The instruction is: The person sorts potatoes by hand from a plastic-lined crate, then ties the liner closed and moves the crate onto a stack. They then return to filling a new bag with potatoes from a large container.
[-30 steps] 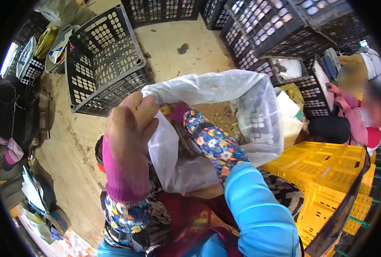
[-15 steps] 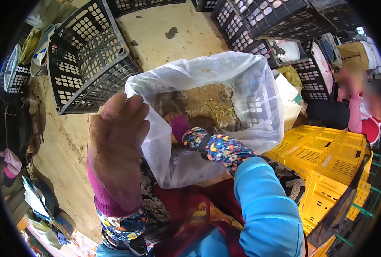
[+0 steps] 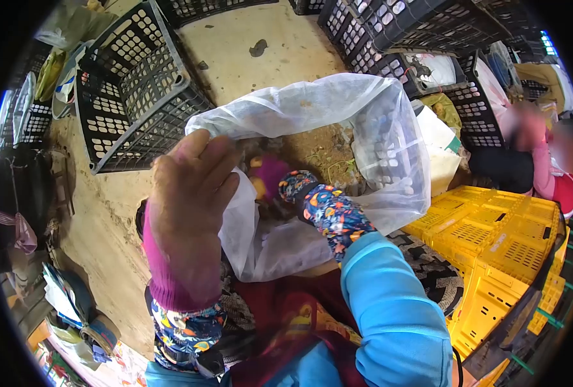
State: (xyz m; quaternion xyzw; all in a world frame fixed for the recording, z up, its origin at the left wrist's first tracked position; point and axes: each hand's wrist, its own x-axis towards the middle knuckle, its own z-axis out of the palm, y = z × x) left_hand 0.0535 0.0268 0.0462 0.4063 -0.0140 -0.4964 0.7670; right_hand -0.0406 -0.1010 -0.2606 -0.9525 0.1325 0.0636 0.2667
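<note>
A crate-shaped container is lined with a translucent white plastic liner point(image 3: 328, 93), its edge folded out over the rim. Loose brown soil-like material point(image 3: 322, 151) with some green plant bits lies inside. My left hand point(image 3: 193, 184), in a soiled purple-cuffed glove, is at the liner's left edge, back of the hand up. Its fingers are stretched out and overlap the liner. Down inside the container, by its left wall, is my right hand point(image 3: 271, 175) in a purple glove with yellow patches. Blur and shadow hide its fingertips, so I cannot tell what they hold.
An open black plastic crate point(image 3: 138, 129) stands on the dirty floor at left. Stacked black crates point(image 3: 389, 29) rise at back right. Yellow crates point(image 3: 493, 238) sit close on my right, near a white box point(image 3: 436, 151). Another person point(image 3: 544, 155) is at far right.
My left hand has moved right, onto the liner's edge, and its fingers have straightened. The right hand remains in the container, shifted slightly. The view has moved a little.
</note>
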